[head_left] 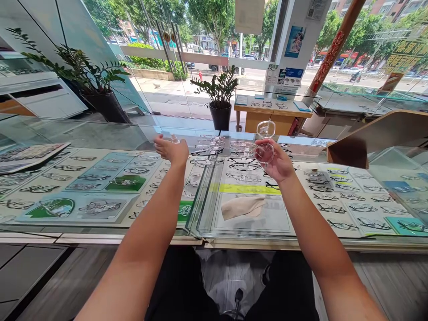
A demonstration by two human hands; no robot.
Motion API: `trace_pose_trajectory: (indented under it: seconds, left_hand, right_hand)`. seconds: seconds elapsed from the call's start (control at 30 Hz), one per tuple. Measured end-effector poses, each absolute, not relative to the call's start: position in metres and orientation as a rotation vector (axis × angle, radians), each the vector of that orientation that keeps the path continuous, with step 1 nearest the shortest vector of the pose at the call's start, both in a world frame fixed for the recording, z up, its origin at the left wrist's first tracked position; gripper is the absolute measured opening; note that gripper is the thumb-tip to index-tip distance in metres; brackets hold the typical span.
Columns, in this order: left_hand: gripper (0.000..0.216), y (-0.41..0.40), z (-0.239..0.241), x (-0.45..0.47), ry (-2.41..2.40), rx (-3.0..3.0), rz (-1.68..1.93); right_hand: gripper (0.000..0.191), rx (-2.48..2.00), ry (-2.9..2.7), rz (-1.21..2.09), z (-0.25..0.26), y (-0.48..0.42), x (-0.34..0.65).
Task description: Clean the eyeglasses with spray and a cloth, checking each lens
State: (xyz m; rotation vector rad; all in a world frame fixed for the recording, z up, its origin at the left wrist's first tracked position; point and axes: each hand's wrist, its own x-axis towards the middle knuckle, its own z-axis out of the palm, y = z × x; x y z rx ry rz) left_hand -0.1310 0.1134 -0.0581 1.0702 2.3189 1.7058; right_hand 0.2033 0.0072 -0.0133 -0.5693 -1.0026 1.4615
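My right hand (280, 162) pinches a pair of clear-framed eyeglasses (266, 129), turned so one lens is above the other, over the glass counter. The lower lens lies in front of my fingers. My left hand (172, 149) reaches over the far part of the counter, fingers apart, beside a small clear bottle (174, 138). This bottle shows between the fingers and thumb; whether they touch it I cannot tell. A beige cloth (242, 208) lies folded on the counter nearer to me, between my forearms.
The glass display counter (207, 241) spans the view, with rows of eyeglasses (245, 166) inside. A brown wooden stand (377, 136) is at the right, a printed board (30, 156) at the left. Potted plants (220, 116) stand beyond the counter, before the window.
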Motion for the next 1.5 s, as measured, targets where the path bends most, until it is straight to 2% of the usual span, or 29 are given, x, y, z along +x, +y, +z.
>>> trace_pose_trajectory:
  seconds: [0.13,0.2,0.23,0.33,0.43,0.5,0.6,0.83,0.97,1.13,1.5]
  left_hand:
    - [0.033,0.085,-0.025,-0.103,2.007,1.476,1.98]
    - [0.014,0.062,-0.008,-0.082,1.704,1.749,1.94]
    - [0.01,0.048,0.0,-0.071,1.505,1.911,1.796]
    - [0.029,0.006,0.014,-0.036,0.954,2.201,1.007]
    - [0.029,-0.025,0.01,-0.008,0.748,2.371,0.272]
    - [0.025,-0.034,0.0,0.004,0.808,2.471,-0.006]
    - [0.021,-0.033,-0.016,0.011,0.872,2.55,-0.241]
    - [0.011,-0.016,-0.019,-0.006,1.212,2.624,-0.31]
    - [0.03,-0.017,-0.018,-0.002,1.264,2.626,-0.48]
    - [0.052,-0.014,-0.023,0.002,1.516,2.519,-0.41]
    - [0.03,-0.017,-0.021,0.005,1.501,2.552,-0.311]
  right_hand:
    - [0.019,-0.552,-1.004,1.441,-0.01,0.008,0.207]
    - [0.019,-0.563,-0.999,1.429,-0.008,0.007,0.208]
    - [0.02,-0.569,-0.995,1.426,-0.008,0.007,0.208]
    - [0.02,-0.566,-0.985,1.427,-0.006,0.007,0.209]
    - [0.019,-0.535,-0.992,1.437,-0.006,0.007,0.209]
    - [0.019,-0.527,-0.994,1.449,-0.007,0.008,0.209]
    - [0.02,-0.527,-0.992,1.458,-0.009,0.009,0.209]
    - [0.023,-0.529,-1.041,1.464,-0.014,0.011,0.209]
    - [0.024,-0.512,-1.048,1.485,-0.016,0.011,0.209]
    - [0.025,-0.515,-1.049,1.488,-0.017,0.012,0.21]
    - [0.026,-0.518,-1.081,1.473,-0.02,0.014,0.209]
